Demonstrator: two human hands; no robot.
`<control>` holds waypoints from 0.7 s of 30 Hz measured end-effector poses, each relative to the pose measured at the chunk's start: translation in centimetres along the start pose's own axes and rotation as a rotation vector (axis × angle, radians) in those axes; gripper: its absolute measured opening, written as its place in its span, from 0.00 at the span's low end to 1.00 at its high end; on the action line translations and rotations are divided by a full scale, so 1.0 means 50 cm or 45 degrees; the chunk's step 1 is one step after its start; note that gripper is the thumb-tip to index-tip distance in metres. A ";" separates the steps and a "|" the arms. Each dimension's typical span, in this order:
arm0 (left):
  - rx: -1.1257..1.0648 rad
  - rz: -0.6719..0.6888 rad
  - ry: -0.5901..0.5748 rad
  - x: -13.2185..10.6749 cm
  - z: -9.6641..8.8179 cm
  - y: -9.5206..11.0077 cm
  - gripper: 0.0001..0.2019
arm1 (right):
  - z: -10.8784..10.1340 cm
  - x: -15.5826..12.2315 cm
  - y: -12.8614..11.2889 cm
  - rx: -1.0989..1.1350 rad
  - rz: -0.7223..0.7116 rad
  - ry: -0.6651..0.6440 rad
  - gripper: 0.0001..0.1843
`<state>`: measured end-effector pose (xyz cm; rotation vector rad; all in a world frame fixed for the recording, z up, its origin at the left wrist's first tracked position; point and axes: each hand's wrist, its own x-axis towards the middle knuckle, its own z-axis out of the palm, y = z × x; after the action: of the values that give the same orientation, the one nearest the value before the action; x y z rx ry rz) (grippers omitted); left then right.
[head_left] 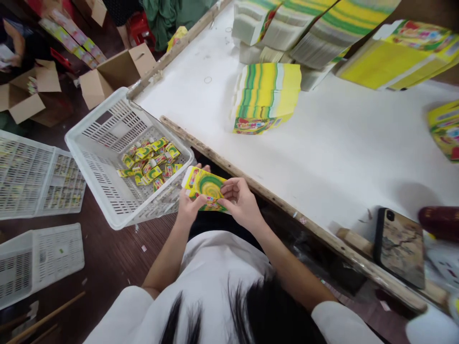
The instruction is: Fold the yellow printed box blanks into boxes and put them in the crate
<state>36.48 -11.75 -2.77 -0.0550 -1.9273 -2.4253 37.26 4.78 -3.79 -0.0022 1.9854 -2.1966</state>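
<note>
Between my two hands is a flat yellow-and-green printed carton (208, 187), held in front of my body beside the table edge. My left hand (189, 204) grips its left end, thumb on the printed face, other fingers behind it. My right hand (241, 199) pinches the right end between thumb and curled fingers. Just left of the hands a white plastic basket (124, 191) holds several small yellow folded boxes (148, 160) in a loose heap. On the table (201, 107) ahead lies a fanned stack of flat yellow-green cartons (267, 95).
Taller carton stacks (315, 33) stand at the table's back, with yellow cartons (405, 57) to their right. A phone (401, 246) leans near the right front edge. More white baskets (39, 177), open cardboard boxes (114, 71) and a seated person's arm (16, 43) are at left.
</note>
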 end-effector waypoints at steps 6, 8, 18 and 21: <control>-0.598 -0.069 0.438 0.033 0.071 0.022 0.23 | 0.057 -0.025 -0.026 0.132 -0.095 -0.270 0.19; -0.552 -0.075 0.492 0.042 0.068 0.026 0.26 | 0.063 -0.022 -0.020 0.058 -0.123 -0.227 0.18; 0.063 0.038 0.521 0.024 -0.026 0.006 0.17 | -0.007 0.016 -0.043 -0.259 -0.444 0.082 0.04; 0.261 0.248 0.318 0.028 -0.059 0.055 0.23 | -0.027 0.016 -0.058 -0.575 -0.706 0.198 0.09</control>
<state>35.26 -15.24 -0.67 0.0614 -1.9427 -1.9980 35.93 6.26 -1.19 -0.5134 2.7984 -1.9992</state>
